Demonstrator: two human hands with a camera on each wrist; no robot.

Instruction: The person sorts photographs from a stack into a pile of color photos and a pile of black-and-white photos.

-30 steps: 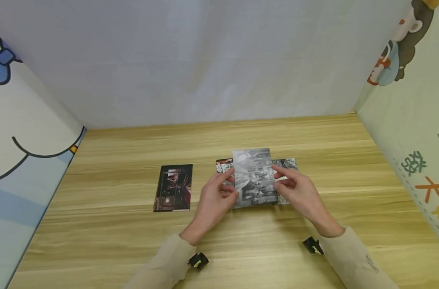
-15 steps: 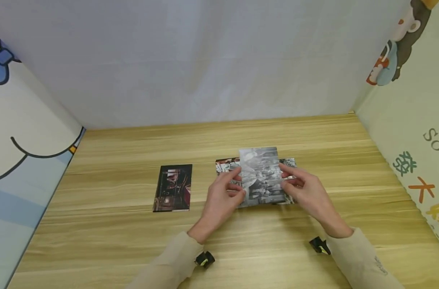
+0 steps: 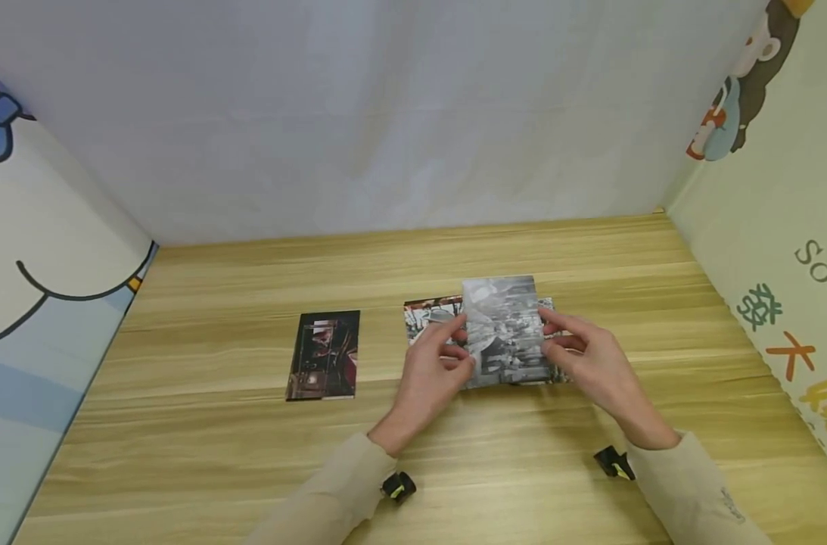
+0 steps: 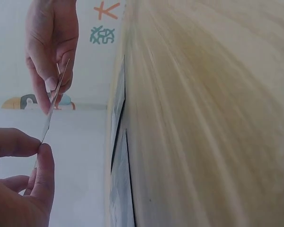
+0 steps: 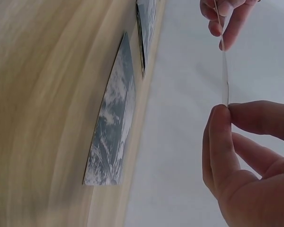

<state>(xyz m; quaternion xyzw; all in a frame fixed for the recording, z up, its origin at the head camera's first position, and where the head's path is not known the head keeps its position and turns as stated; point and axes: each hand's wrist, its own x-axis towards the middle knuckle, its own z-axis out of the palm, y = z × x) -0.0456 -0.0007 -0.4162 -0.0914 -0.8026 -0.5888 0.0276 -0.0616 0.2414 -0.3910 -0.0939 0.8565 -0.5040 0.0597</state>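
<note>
A black-and-white photo print (image 3: pixel 503 333) is held upright-oriented between both hands, raised above the table. My left hand (image 3: pixel 432 371) pinches its left edge between thumb and fingers, while my right hand (image 3: pixel 593 367) pinches the right edge. Both wrist views catch the print (image 4: pixel 52 111) nearly edge-on and apart from the wood. Beneath it lie a colourful print (image 3: pixel 430 312), partly covered in the head view, and a grey print (image 5: pixel 114 118), mostly hidden there. Farther left, a dark print (image 3: pixel 323 354) with reddish tones lies flat by itself.
The wood-grain table (image 3: pixel 216 454) meets a pale curtain-like backdrop (image 3: pixel 386 121) at the rear. Cartoon panels stand on both sides, the left panel (image 3: pixel 52 227) and the right panel (image 3: pixel 767 227). Black wrist devices (image 3: pixel 399 488) sit at the cuffs.
Both hands have shifted right with the black-and-white print, exposing more of the colourful print beneath and covering more of the right-hand one. The dark print stays where it was.
</note>
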